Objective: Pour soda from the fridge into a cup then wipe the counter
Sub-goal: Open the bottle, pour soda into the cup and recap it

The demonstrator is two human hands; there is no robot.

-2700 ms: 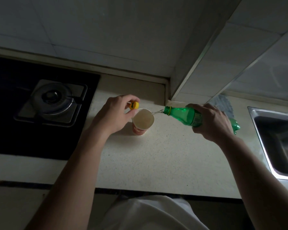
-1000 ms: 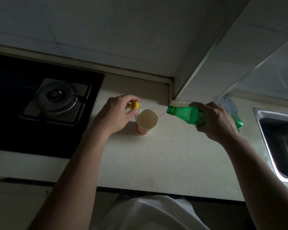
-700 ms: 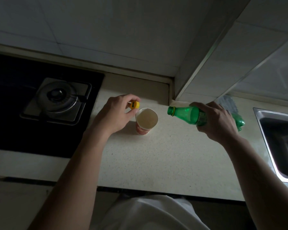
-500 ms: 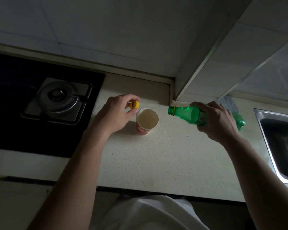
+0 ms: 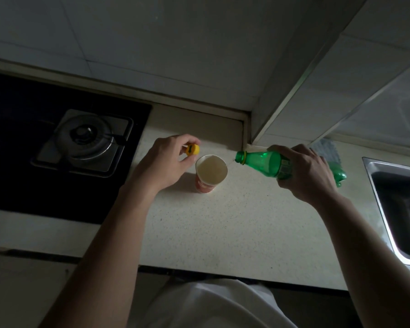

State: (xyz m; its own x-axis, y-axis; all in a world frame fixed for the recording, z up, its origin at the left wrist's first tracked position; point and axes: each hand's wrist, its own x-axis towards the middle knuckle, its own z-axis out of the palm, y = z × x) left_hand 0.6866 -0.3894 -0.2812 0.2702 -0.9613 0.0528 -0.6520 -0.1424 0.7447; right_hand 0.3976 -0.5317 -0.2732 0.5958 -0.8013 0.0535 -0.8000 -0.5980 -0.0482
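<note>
**A:** What's the layout?

**B:** The counter [image 5: 234,221] runs from the hob [image 5: 88,140] at its left end to the sink [image 5: 374,209] at its right end. The right hand [image 5: 310,174] has its fingers and thumb wrapped round the green bottle [image 5: 260,162], which lies nearly level above the back of the counter. A bluish cloth [image 5: 327,151] lies at the back edge behind that hand.

**A:** And the cup?

**B:** The cup [image 5: 211,172] stands near the back edge, below the wall's corner, with pale soda in it; the bottle's mouth is just right of its rim. The left hand [image 5: 166,162] sits just left of the cup; thumb and forefinger pinch the yellow cap [image 5: 192,149]. Whether it touches the cup I cannot tell.

**A:** How should the pour go?

**B:** I'd bring the mouth over the rim, not beside it; a thin thread seems to cross the gap, though the light is dim. Tilt slowly; the cup looks fairly full, so raise the neck before the soda reaches the rim. A light cup may tip; steady it with the free fingers. Then cap the bottle, then use the cloth.
</note>
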